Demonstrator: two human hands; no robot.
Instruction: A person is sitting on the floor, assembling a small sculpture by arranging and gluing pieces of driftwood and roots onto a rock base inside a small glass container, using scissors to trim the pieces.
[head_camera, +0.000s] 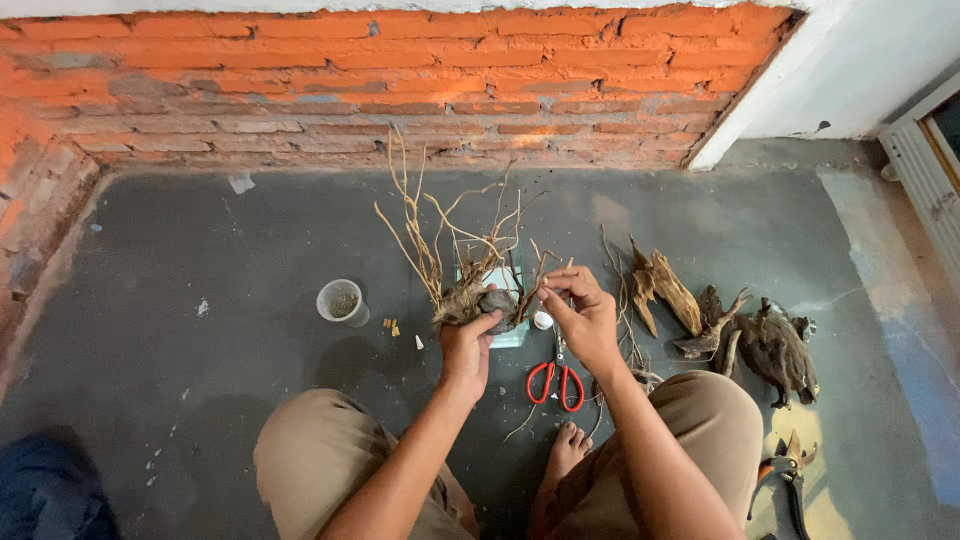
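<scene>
Driftwood branch (455, 270) sits gripped at its base in the left hand (466, 348), steadied while right hand (585, 315) pinches a twig, scissors (556, 383) lying near.

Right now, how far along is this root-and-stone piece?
Already joined: branching roots sit on a dark stone, gripped by the left hand. In hand: the right hand pinches a thin twig beside them. Left: driftwood pieces lie untouched; red scissors rest on the floor.

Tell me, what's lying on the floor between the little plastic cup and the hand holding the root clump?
In the head view, between the cup and the left hand lie a few small pale scraps on grey floor.
</scene>
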